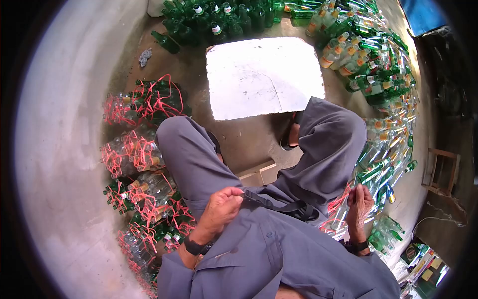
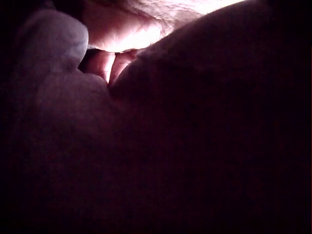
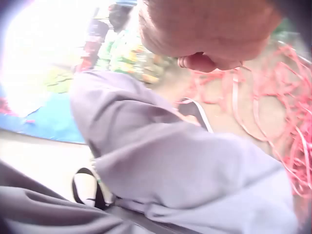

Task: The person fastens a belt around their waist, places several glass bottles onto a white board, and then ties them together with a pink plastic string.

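My left hand (image 1: 222, 208) is over the lap, its thumb and fingertips pinching the end of a black strap (image 1: 271, 203) that runs across the grey trousers (image 1: 331, 132) to a loop. The left wrist view is mostly dark cloth, with part of the left hand (image 2: 124, 31) lit at the top. My right hand (image 1: 359, 207) hangs apart from the strap at the right side, fingers loosely curled, nothing visible in them. In the right wrist view, the right hand (image 3: 209, 31) is above red plastic twine (image 3: 292, 122), and the black loop lies at lower left.
A white board (image 1: 264, 74) stands ahead of the knees. Bundles of bottles tied with red twine (image 1: 144, 149) line the left side. Loose green and clear bottles (image 1: 383, 84) are piled along the right, more green bottles (image 1: 214, 20) at the back. A wooden frame (image 1: 442, 171) leans far right.
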A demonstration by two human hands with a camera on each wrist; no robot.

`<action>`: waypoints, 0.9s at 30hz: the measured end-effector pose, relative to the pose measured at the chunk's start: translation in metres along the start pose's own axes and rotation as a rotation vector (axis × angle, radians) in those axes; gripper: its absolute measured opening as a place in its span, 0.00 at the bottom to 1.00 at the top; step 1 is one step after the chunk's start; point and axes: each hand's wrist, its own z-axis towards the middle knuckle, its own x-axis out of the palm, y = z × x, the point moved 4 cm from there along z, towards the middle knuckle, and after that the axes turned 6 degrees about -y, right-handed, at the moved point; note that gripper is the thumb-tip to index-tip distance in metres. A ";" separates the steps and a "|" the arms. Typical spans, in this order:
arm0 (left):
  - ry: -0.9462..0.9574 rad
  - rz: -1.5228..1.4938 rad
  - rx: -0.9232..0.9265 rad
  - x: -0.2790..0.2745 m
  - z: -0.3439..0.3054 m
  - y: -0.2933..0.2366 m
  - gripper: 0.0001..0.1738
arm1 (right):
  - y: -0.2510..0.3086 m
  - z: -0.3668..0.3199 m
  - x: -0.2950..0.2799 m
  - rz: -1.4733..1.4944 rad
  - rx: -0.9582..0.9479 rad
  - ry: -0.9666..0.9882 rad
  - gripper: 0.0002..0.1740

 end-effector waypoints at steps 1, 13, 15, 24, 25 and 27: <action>0.003 0.002 0.001 0.000 0.001 0.000 0.13 | 0.028 -0.011 0.028 -0.078 -0.107 0.099 0.09; -0.010 0.033 0.015 0.001 0.000 -0.002 0.13 | 0.025 -0.081 0.175 -0.895 -0.572 1.265 0.22; -0.004 0.030 0.010 0.002 0.002 -0.001 0.13 | 0.022 -0.076 0.173 -0.805 -0.531 1.268 0.22; 0.017 0.004 -0.014 0.009 0.001 0.001 0.12 | 0.020 -0.080 0.177 -0.704 -0.584 1.227 0.12; 0.015 0.054 -0.036 0.010 -0.001 0.001 0.12 | 0.018 -0.080 0.178 -0.704 -0.587 1.228 0.12; 0.014 0.106 -0.059 0.012 -0.003 0.001 0.12 | 0.016 -0.081 0.178 -0.679 -0.621 1.215 0.09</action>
